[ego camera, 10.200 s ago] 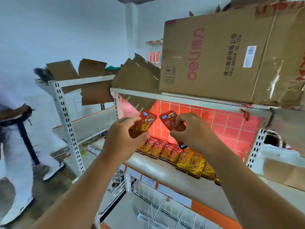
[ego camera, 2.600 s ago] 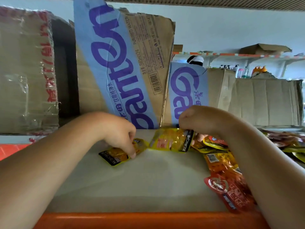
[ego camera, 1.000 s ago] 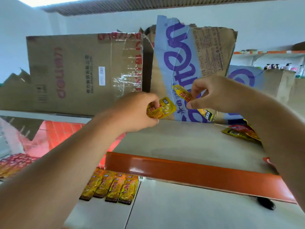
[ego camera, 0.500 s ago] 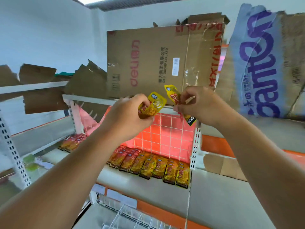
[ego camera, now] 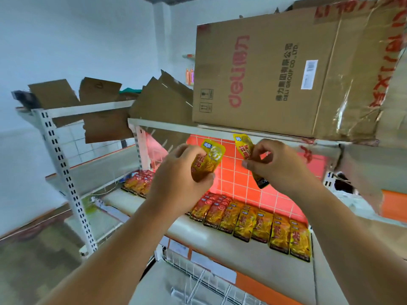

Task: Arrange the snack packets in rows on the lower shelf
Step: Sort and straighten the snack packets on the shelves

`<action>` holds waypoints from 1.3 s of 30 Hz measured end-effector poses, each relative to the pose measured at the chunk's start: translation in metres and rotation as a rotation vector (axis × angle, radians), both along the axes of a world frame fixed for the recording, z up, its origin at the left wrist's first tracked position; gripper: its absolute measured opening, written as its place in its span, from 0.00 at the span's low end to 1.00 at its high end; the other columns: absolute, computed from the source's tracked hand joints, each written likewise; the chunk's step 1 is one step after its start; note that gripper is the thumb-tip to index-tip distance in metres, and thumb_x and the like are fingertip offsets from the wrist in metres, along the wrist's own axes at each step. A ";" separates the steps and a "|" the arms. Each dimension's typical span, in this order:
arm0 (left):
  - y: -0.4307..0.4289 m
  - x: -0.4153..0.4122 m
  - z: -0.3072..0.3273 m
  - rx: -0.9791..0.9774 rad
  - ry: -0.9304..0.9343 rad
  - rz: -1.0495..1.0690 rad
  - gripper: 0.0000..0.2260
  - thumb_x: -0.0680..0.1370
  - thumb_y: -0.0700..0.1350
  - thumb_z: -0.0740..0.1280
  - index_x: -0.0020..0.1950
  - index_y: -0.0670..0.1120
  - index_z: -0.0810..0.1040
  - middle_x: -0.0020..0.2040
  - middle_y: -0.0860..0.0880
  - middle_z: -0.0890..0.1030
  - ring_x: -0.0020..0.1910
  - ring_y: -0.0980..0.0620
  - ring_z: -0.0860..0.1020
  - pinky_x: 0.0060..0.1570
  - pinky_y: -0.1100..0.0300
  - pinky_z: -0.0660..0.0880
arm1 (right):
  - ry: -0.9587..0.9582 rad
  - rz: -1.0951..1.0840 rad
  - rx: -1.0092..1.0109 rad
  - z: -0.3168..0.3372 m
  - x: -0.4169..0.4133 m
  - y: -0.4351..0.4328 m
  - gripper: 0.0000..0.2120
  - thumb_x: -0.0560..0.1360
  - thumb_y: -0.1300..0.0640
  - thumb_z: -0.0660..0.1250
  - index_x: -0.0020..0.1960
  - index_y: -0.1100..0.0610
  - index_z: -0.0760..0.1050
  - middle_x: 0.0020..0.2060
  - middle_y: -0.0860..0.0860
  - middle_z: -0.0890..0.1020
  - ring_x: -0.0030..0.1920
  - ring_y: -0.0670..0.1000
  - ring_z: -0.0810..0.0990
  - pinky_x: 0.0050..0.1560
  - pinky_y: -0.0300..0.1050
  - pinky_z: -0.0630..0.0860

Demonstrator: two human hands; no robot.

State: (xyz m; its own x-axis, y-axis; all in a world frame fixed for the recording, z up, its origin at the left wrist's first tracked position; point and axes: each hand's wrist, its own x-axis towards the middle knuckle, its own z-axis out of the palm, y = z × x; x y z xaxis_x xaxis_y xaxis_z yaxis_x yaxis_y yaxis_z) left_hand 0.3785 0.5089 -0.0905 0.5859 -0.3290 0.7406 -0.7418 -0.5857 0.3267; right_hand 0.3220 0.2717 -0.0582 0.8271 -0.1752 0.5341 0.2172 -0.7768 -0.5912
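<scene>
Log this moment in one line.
left hand: grips yellow snack packet | right hand: pinches second yellow packet | lower shelf: packet row laid | placing pending

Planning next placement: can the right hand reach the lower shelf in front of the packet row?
Likely yes. The right hand, pinching a yellow packet, hangs above the packet row with open air below; the lower shelf in front lies bare.

- The left hand point(ego camera: 176, 172) and right hand point(ego camera: 277, 166) are coming down from the pile on the top shelf point(ego camera: 198, 126).
- They are now hanging before the red grid panel point(ego camera: 237, 181), above the lower shelf point(ego camera: 242, 258).
- The left is gripping a yellow packet point(ego camera: 208, 160) and the right is pinching a second yellow packet point(ego camera: 243, 148), replacing the earlier red ones.
- The row of packets point(ego camera: 253, 221) is growing longer at its yellow end.
- The person in white at left is no longer showing.
</scene>
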 end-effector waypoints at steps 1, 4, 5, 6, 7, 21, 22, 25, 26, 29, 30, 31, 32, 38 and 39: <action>-0.001 0.007 -0.002 -0.001 -0.017 -0.001 0.19 0.73 0.59 0.71 0.60 0.53 0.76 0.58 0.55 0.76 0.52 0.49 0.78 0.44 0.52 0.78 | 0.001 0.003 0.008 -0.004 0.006 -0.002 0.15 0.70 0.47 0.78 0.38 0.52 0.74 0.30 0.46 0.77 0.30 0.42 0.72 0.32 0.42 0.63; -0.009 0.023 -0.006 -0.015 -0.057 -0.007 0.19 0.73 0.58 0.71 0.60 0.51 0.77 0.61 0.57 0.76 0.51 0.51 0.77 0.46 0.53 0.78 | 0.001 -0.015 -0.011 -0.014 0.024 -0.009 0.15 0.70 0.45 0.78 0.38 0.51 0.74 0.34 0.45 0.78 0.34 0.43 0.75 0.34 0.43 0.65; -0.013 0.029 -0.008 -0.015 -0.064 -0.008 0.19 0.73 0.57 0.71 0.60 0.51 0.77 0.61 0.57 0.76 0.51 0.51 0.78 0.47 0.53 0.78 | 0.002 -0.025 -0.019 -0.018 0.031 -0.012 0.15 0.69 0.45 0.78 0.37 0.51 0.74 0.35 0.45 0.78 0.36 0.45 0.77 0.34 0.43 0.66; -0.017 0.037 -0.010 -0.010 -0.064 -0.011 0.18 0.73 0.57 0.71 0.59 0.51 0.77 0.62 0.58 0.76 0.52 0.51 0.78 0.47 0.53 0.78 | 0.005 -0.032 -0.020 -0.021 0.040 -0.017 0.15 0.69 0.44 0.78 0.38 0.50 0.74 0.36 0.45 0.78 0.38 0.46 0.78 0.35 0.44 0.67; -0.022 0.045 -0.012 0.000 -0.060 -0.016 0.18 0.73 0.57 0.71 0.60 0.51 0.77 0.62 0.58 0.77 0.53 0.50 0.78 0.48 0.53 0.78 | 0.010 -0.037 -0.017 -0.025 0.048 -0.021 0.15 0.69 0.44 0.77 0.38 0.50 0.73 0.37 0.45 0.78 0.39 0.47 0.78 0.35 0.44 0.67; -0.119 0.106 -0.075 0.075 0.088 -0.207 0.21 0.73 0.57 0.71 0.64 0.56 0.75 0.59 0.60 0.78 0.49 0.55 0.79 0.44 0.57 0.79 | 0.224 -0.216 -0.002 -0.095 0.080 -0.087 0.18 0.69 0.41 0.76 0.43 0.49 0.70 0.45 0.46 0.74 0.42 0.48 0.76 0.39 0.47 0.72; -0.128 0.109 -0.083 0.088 0.108 -0.229 0.21 0.72 0.57 0.72 0.64 0.57 0.75 0.59 0.60 0.78 0.49 0.54 0.80 0.43 0.57 0.79 | 0.256 -0.254 -0.009 -0.103 0.079 -0.090 0.19 0.69 0.41 0.76 0.43 0.49 0.69 0.45 0.47 0.74 0.41 0.49 0.76 0.40 0.47 0.73; -0.155 0.117 -0.115 0.148 0.161 -0.300 0.22 0.71 0.58 0.72 0.63 0.58 0.75 0.57 0.59 0.78 0.46 0.53 0.81 0.41 0.58 0.79 | 0.338 -0.375 -0.015 -0.134 0.075 -0.101 0.19 0.69 0.41 0.76 0.43 0.48 0.69 0.43 0.47 0.74 0.39 0.47 0.75 0.35 0.44 0.69; -0.161 0.117 -0.126 0.184 0.185 -0.318 0.22 0.70 0.58 0.72 0.63 0.59 0.74 0.56 0.58 0.78 0.45 0.53 0.81 0.40 0.59 0.78 | 0.373 -0.414 -0.015 -0.144 0.073 -0.102 0.19 0.69 0.40 0.75 0.43 0.47 0.68 0.42 0.47 0.74 0.37 0.46 0.74 0.34 0.43 0.67; -0.181 0.121 -0.164 0.319 0.245 -0.371 0.23 0.69 0.60 0.70 0.63 0.58 0.73 0.53 0.56 0.77 0.42 0.50 0.81 0.37 0.58 0.78 | 0.517 -0.557 -0.037 -0.183 0.066 -0.107 0.19 0.69 0.37 0.72 0.45 0.46 0.66 0.43 0.47 0.73 0.38 0.49 0.75 0.35 0.45 0.68; -0.187 0.121 -0.176 0.372 0.273 -0.376 0.23 0.69 0.61 0.68 0.62 0.58 0.74 0.53 0.56 0.76 0.43 0.50 0.81 0.37 0.57 0.78 | 0.559 -0.605 -0.040 -0.197 0.064 -0.108 0.18 0.69 0.37 0.72 0.47 0.46 0.68 0.45 0.47 0.74 0.41 0.51 0.77 0.37 0.45 0.68; -0.193 0.121 -0.188 0.424 0.296 -0.379 0.23 0.70 0.62 0.67 0.62 0.58 0.73 0.53 0.56 0.75 0.45 0.50 0.81 0.38 0.56 0.77 | 0.587 -0.652 -0.033 -0.209 0.062 -0.108 0.19 0.69 0.37 0.72 0.50 0.47 0.71 0.47 0.48 0.76 0.44 0.53 0.79 0.39 0.45 0.70; -0.199 0.121 -0.198 0.472 0.313 -0.383 0.23 0.70 0.63 0.65 0.63 0.59 0.73 0.54 0.56 0.75 0.46 0.50 0.81 0.40 0.56 0.75 | 0.605 -0.689 -0.017 -0.220 0.059 -0.108 0.20 0.70 0.37 0.72 0.53 0.48 0.73 0.49 0.48 0.77 0.47 0.53 0.80 0.41 0.45 0.71; -0.222 0.126 -0.238 0.614 0.388 -0.403 0.30 0.74 0.64 0.59 0.76 0.58 0.66 0.63 0.52 0.72 0.53 0.51 0.79 0.48 0.56 0.76 | 0.675 -0.774 0.039 -0.262 0.051 -0.107 0.20 0.69 0.38 0.73 0.53 0.49 0.74 0.49 0.49 0.77 0.48 0.54 0.80 0.41 0.45 0.72; -0.225 0.127 -0.242 0.627 0.394 -0.404 0.30 0.75 0.64 0.58 0.76 0.58 0.64 0.64 0.52 0.72 0.53 0.52 0.79 0.47 0.57 0.76 | 0.683 -0.774 0.036 -0.266 0.051 -0.107 0.21 0.68 0.38 0.73 0.54 0.49 0.75 0.49 0.49 0.78 0.47 0.54 0.80 0.41 0.45 0.72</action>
